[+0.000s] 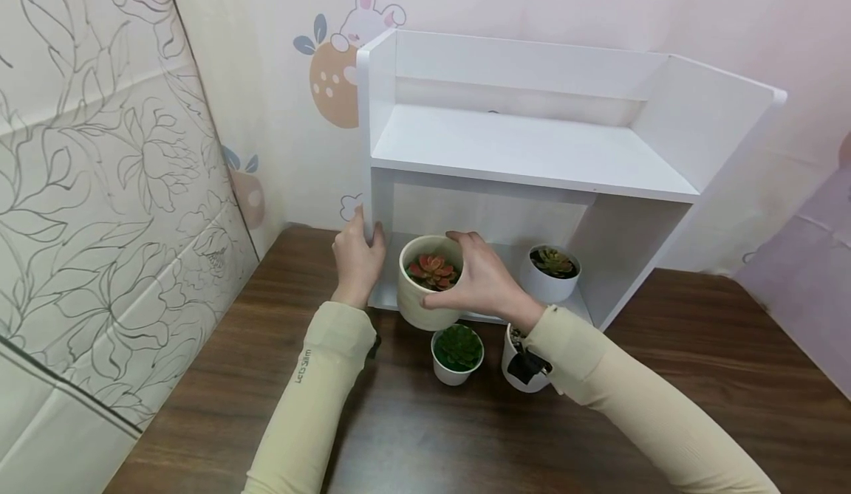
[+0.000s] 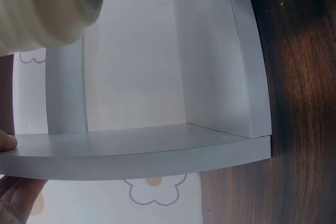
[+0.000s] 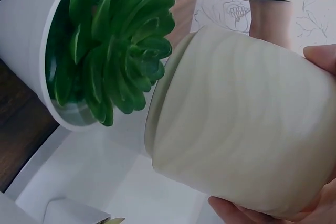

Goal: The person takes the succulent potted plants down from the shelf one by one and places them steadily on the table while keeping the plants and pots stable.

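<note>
Nearest me on the desk (image 1: 412, 442), well in from its left edge, a green succulent (image 1: 457, 345) stands in a small pot; right of it, a second white pot (image 1: 524, 383) is partly hidden by my wrist. Above and just beyond, my right hand (image 1: 488, 280) grasps the cream pot (image 1: 424, 308), thumb and fingers on opposite sides. It hangs by the front edge of the shelf unit's lower board, toward the left corner, underside clear. A red succulent (image 1: 433, 272) sits inside. I'd judge the pot stiff, moderately heavy, probably breakable; its rippled wall may be slippery, so I'd hold the body below the rim. My left hand (image 1: 359, 258) grips the shelf unit's (image 1: 532, 143) left panel. Farther in, another white pot (image 1: 549, 287) stands near the lower board's right end.
</note>
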A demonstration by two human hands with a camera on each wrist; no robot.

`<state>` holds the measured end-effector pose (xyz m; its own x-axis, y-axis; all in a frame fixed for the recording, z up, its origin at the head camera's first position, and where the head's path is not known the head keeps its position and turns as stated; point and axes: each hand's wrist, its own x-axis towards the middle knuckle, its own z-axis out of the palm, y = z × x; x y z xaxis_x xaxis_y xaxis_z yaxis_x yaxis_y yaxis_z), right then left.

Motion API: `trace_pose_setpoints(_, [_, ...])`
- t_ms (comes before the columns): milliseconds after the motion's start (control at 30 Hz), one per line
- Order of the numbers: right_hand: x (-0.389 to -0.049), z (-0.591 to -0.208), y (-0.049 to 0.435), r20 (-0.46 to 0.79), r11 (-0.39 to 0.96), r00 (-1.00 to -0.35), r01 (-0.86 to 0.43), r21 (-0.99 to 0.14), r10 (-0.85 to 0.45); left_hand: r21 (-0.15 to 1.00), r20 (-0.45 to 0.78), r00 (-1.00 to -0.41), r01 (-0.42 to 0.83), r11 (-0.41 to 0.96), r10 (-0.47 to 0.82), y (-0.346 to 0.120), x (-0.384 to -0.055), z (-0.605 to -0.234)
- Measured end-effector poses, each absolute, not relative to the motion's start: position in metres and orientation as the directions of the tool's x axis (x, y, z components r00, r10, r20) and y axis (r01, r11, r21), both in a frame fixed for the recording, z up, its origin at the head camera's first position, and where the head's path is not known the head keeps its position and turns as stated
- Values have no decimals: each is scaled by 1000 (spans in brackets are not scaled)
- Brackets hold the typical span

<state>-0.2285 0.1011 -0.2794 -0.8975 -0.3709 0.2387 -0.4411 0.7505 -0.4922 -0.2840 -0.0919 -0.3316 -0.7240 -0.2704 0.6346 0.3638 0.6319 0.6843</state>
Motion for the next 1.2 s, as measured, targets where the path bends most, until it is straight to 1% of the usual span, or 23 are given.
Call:
trace_pose_setpoints(233, [-222,-279,101,253,736,-882,-472,-486,-398,698,616,-742,358,620,-265,-93,-282,-332])
trace_pose_setpoints(700, [-210,-276,100,249,728,-877,-480,-490,-410,687,617,-742,346,639,-261,-92,-283,-332])
trace_pose_setpoints(1200, [-197,-273,100,295,691,-841,-541,-479,-454,684,619,-739,343,643,-264,-93,-283,-330])
